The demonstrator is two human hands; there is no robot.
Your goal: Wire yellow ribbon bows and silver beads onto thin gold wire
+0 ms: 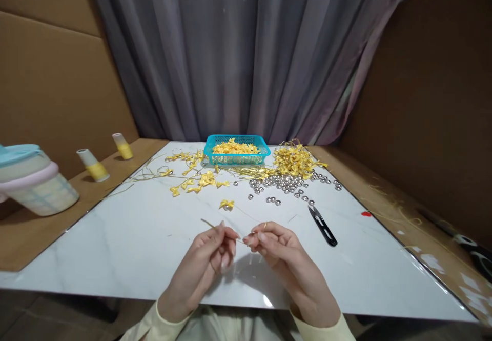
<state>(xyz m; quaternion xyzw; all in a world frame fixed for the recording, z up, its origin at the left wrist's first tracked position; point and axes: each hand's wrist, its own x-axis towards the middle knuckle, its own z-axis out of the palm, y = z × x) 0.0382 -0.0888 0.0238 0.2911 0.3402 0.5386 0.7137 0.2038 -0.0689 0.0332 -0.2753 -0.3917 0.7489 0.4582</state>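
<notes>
Close together above the front of the white table, my two hands work on a thin gold cord (208,223). My left hand (209,254) pinches it between thumb and forefinger, one stiff end sticking out to the upper left. Fingertips of my right hand (282,251) are closed on the same cord, a short stretch of which spans the gap. A small golden loop shows at the right forefinger; whether it is cord or a ring I cannot tell. Just beyond lies a yellow ribbon bow (226,204) with a silvery piece, and a fine thread runs from it toward my right hand.
Black thread snips (323,226) lie right of my hands. Behind are scattered silver beads (284,183), a heap of yellow bows (294,160), loose bows (206,179) and a blue basket (209,151) of bows. Thread spools (93,165) and a lidded cup (46,192) stand left.
</notes>
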